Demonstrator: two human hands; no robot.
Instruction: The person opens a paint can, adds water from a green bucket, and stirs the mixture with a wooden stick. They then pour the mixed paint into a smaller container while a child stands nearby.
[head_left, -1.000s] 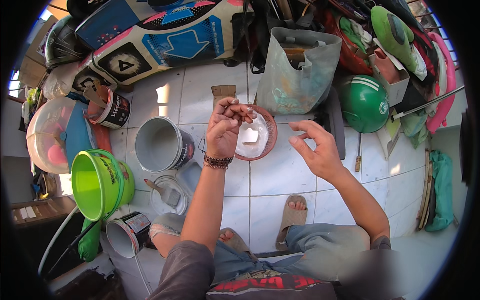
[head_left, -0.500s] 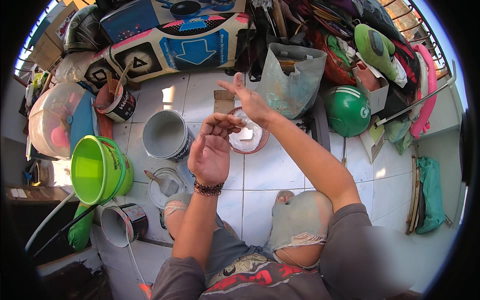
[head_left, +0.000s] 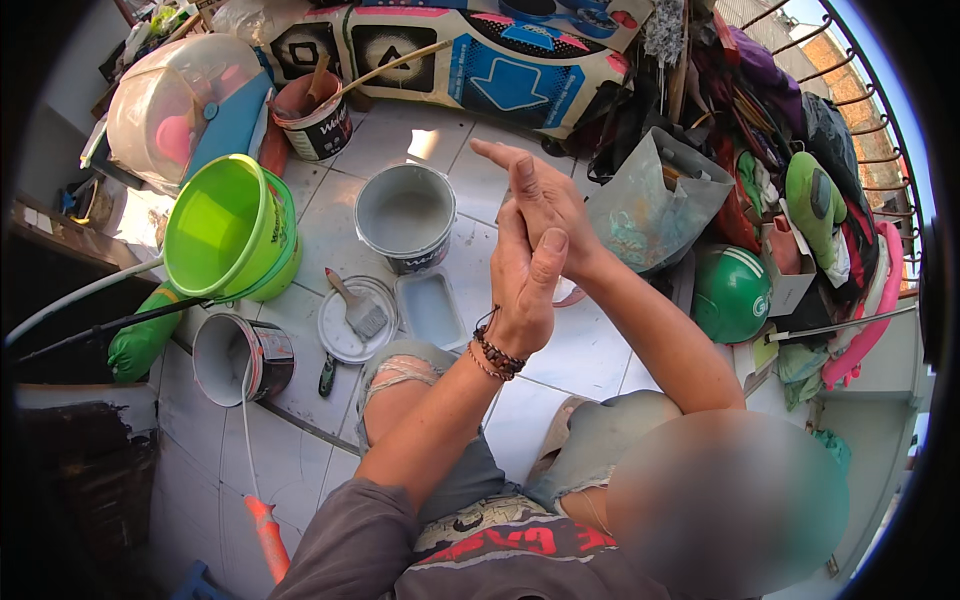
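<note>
My left hand [head_left: 526,292] and my right hand [head_left: 550,200] are raised in front of me, pressed together around the palms. Fingers on both are stretched out, and I see nothing held in either. A dark braided bracelet circles my left wrist. Left of the hands stands a pail with grey-white insides [head_left: 405,215]. A clear shallow tub [head_left: 432,308] lies just nearer. Beside that, a paintbrush [head_left: 362,312] rests across a round white lid [head_left: 345,350]. Behind my wrists a bowl [head_left: 570,293] is mostly hidden; only a bit of its rim shows.
At the left stand a lime-green bucket [head_left: 225,230], a smaller tipped pail [head_left: 240,358] and a pail with sticks [head_left: 312,120]. A grey bag [head_left: 655,205] and green helmet [head_left: 732,292] are on the right. An orange-handled tool [head_left: 265,540] lies near my left sleeve.
My hands have come together, palm to palm; before, they were apart with the left one turned up. The view has swung leftward, and the bowl is now largely covered by my arms.
</note>
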